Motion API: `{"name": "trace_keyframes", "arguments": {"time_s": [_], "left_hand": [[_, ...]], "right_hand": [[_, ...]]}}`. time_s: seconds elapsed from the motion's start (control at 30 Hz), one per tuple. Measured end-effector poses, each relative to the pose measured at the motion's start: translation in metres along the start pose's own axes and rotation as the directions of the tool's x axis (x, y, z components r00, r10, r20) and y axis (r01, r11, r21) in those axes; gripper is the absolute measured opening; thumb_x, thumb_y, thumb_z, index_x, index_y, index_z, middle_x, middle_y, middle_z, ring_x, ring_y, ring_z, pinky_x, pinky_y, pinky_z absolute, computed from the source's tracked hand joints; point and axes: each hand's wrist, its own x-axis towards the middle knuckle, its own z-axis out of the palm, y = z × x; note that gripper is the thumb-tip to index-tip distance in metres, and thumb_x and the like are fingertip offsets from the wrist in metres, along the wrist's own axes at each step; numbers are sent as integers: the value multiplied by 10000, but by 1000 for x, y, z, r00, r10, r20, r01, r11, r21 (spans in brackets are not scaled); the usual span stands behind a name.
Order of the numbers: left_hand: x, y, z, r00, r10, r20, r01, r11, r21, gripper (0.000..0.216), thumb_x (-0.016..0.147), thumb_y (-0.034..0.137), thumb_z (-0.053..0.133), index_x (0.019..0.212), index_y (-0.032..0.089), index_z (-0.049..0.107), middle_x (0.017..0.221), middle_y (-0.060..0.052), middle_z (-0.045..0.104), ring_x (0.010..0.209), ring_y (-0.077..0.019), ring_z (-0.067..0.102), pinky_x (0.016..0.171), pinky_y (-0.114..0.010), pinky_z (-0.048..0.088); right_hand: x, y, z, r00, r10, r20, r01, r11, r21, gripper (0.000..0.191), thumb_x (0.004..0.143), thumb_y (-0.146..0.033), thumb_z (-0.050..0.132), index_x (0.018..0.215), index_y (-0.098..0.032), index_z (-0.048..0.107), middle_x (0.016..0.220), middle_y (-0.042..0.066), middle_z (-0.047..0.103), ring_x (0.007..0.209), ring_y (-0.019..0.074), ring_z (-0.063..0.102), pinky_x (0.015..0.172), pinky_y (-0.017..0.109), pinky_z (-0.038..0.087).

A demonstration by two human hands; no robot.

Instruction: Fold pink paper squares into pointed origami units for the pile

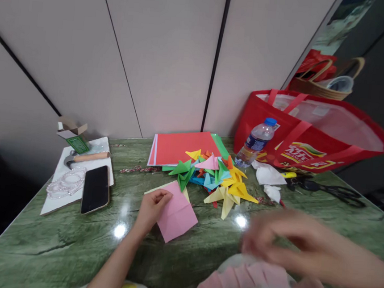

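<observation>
My left hand pinches the upper left edge of a creased pink sheet of paper, which lies at the near middle of the table. Under that sheet a pale yellow paper peeks out. My right hand is raised to the right, apart from the pink sheet, and motion smears its fingers. Just beyond the sheet is a heap of folded paper shapes in green, blue, orange, yellow and pink. One pale yellow folded shape sits on the heap's near side.
Behind the heap lie coloured sheets. A water bottle stands before a red bag. Crumpled tissue and black scissors are at right. At left are a phone, a hammer, beads and a small box.
</observation>
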Motion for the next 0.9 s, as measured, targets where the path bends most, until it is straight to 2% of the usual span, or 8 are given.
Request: {"name": "trace_keyframes", "arguments": {"time_s": [0.03,0.1,0.17,0.23,0.4,0.63,0.77,0.9], "left_hand": [[1,-1,0,1000,-3,-7,2,1000,-12,185,587,323,686,625,142,672,612,-18,642,566,-136,522,535,-213,366],[2,-3,-2,999,-16,-36,14,999,-34,221,586,348,690,636,135,656,570,-5,617,520,-115,494,499,-201,350],[3,-4,-5,996,-30,-90,25,998,-54,277,611,400,668,673,133,633,506,19,569,457,-90,443,451,-188,320],[4,-5,-8,991,-36,-127,26,997,-76,328,614,440,659,704,128,612,495,26,555,429,-80,423,434,-185,322],[7,-8,-11,984,-143,-105,125,980,-157,382,572,474,690,723,134,604,487,32,550,411,-81,435,425,-188,343],[4,-3,-8,980,-195,35,197,972,-129,286,575,395,711,640,130,626,488,18,553,431,-100,489,445,-205,392],[2,-2,-7,972,-200,120,211,974,-86,257,616,385,686,657,135,643,501,14,561,432,-101,489,443,-207,391],[2,-3,-6,976,-175,129,185,980,-69,240,628,366,677,636,128,649,521,17,545,462,-84,449,449,-185,356]], "right_hand": [[29,-15,1,977,-93,190,111,990,-83,91,681,-328,649,646,-246,664,760,48,644,727,162,590,699,309,423],[86,-36,21,954,-274,122,291,943,-161,42,688,-243,636,650,-237,651,773,29,642,747,172,576,730,319,409],[130,-40,52,958,-277,69,285,932,-222,39,639,-199,663,666,-211,638,772,26,633,761,182,566,716,309,405],[154,-28,82,965,-227,133,247,955,-161,57,636,-201,660,675,-186,621,756,25,630,757,177,565,676,280,416],[158,16,113,970,-151,190,125,981,146,61,647,-167,619,655,-159,558,629,-15,592,574,109,535,523,204,399],[160,18,106,978,-181,101,161,971,176,41,677,-180,599,716,-168,606,723,13,640,697,149,585,651,255,440],[159,20,107,977,-175,119,146,964,223,48,685,-187,595,725,-165,609,749,18,646,736,158,597,693,270,445],[152,24,109,982,-135,130,97,960,261,118,681,-196,609,792,-159,603,729,12,638,707,149,593,656,258,442]]}}
